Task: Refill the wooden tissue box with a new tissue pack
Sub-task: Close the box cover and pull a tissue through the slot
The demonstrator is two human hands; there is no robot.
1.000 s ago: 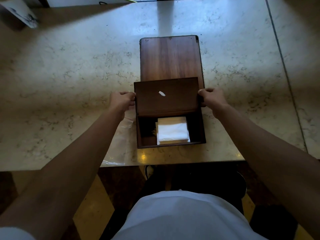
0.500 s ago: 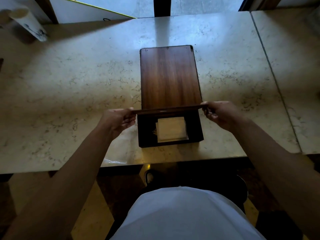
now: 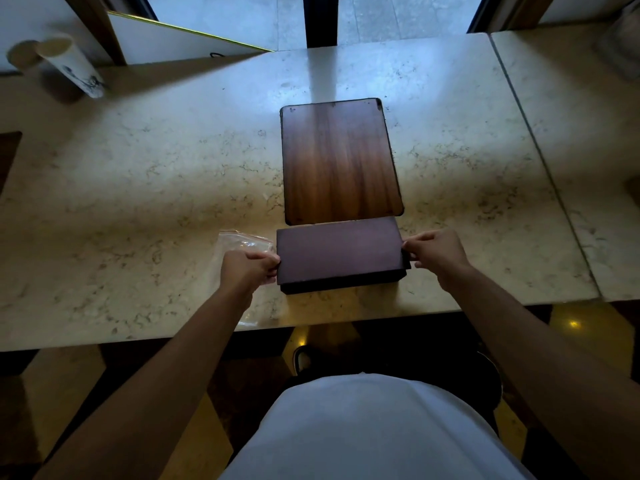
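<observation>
Lid [image 3: 337, 249] now down flat on the box [image 3: 343, 284], tissues covered. Left hand [image 3: 247, 268] and right hand [image 3: 434, 252] pinch the lid's short ends. Box near table [image 3: 138, 202] front edge, touching wooden board [image 3: 337, 161]; plastic wrapper [image 3: 239, 242] under left hand.

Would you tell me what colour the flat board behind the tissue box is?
Reddish-brown wood grain, seen in the head view.

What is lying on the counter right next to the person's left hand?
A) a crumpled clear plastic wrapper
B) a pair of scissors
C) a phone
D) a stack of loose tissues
A: a crumpled clear plastic wrapper lies on the marble counter beside the left hand, which grips the left end of the dark wooden tissue box.
</observation>
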